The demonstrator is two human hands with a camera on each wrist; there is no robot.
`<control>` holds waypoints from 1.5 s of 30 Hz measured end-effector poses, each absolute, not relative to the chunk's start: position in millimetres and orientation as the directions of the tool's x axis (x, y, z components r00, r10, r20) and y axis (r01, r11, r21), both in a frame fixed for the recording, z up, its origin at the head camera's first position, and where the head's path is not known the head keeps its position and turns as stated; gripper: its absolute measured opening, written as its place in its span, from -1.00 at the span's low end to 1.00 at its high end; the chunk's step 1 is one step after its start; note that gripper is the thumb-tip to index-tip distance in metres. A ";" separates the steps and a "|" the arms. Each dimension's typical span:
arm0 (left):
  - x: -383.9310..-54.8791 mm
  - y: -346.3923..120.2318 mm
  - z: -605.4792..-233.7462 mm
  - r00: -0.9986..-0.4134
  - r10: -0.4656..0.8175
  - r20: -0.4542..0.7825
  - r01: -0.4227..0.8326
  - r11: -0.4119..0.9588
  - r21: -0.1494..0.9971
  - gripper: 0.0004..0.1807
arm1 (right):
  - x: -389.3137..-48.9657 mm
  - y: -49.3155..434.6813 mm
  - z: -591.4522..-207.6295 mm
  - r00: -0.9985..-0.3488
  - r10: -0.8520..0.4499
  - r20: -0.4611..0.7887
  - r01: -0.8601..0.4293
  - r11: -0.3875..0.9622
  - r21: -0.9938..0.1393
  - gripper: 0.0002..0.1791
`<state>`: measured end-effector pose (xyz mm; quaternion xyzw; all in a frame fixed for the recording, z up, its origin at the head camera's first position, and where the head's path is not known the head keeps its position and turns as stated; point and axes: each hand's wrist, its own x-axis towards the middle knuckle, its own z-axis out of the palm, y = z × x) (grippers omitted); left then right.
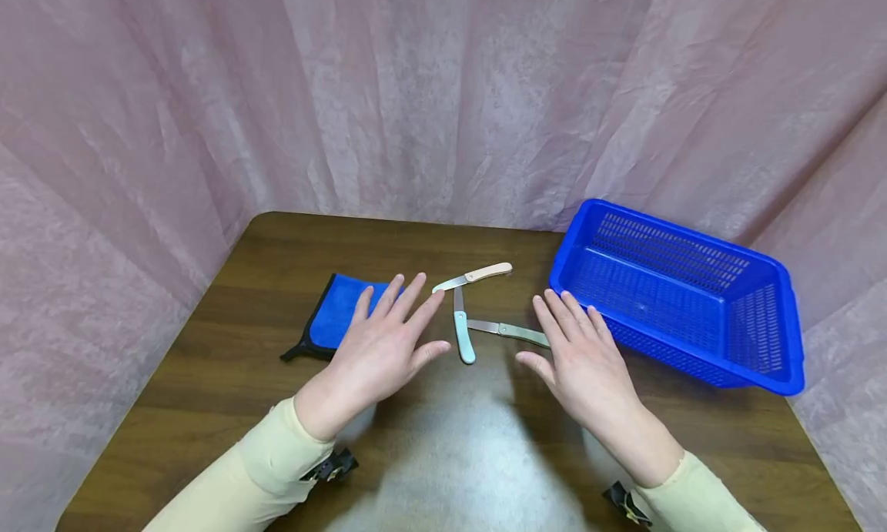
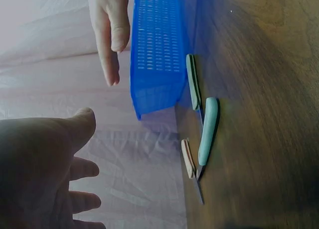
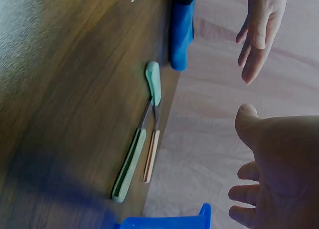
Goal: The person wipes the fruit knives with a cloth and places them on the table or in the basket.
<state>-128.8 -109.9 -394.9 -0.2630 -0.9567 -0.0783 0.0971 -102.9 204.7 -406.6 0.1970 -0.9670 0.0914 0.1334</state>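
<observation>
Three small folding knives lie unfolded on the table, their blades meeting near the middle: one with a cream handle (image 1: 489, 272), one turquoise (image 1: 464, 338), one sage green (image 1: 524, 333). My left hand (image 1: 383, 342) hovers palm down with fingers spread, between a folded blue cloth (image 1: 339, 309) with black edging and the knives. Over the table to the right, my right hand (image 1: 585, 355) is also spread, hiding the green handle's end and part of the basket's near side in the head view. Neither hand holds anything; both wrist views show them raised above the table.
A blue plastic basket (image 1: 651, 297) with perforated walls stands at the right of the brown wooden table (image 1: 229, 378). Pink curtains (image 1: 416, 93) hang behind the table and at its sides. A black loop (image 1: 296, 352) sticks out from the cloth's corner.
</observation>
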 end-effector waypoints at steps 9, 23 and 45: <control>-132.2 -114.2 -395.2 -0.859 0.468 0.207 0.496 0.862 0.109 -0.18 | -107.5 222.1 -414.2 -0.898 -0.307 0.314 -0.361 0.923 -0.130 -0.06; -142.6 -125.3 -400.4 -0.885 0.434 0.168 0.456 0.881 0.128 -0.15 | -118.4 241.5 -415.3 -0.915 -0.265 0.304 -0.322 0.934 -0.157 -0.11; -172.8 -159.8 -430.4 -0.938 0.344 -0.051 0.331 0.927 0.175 -0.15 | -131.8 256.8 -422.6 -0.921 -0.240 0.307 -0.297 0.942 -0.155 -0.18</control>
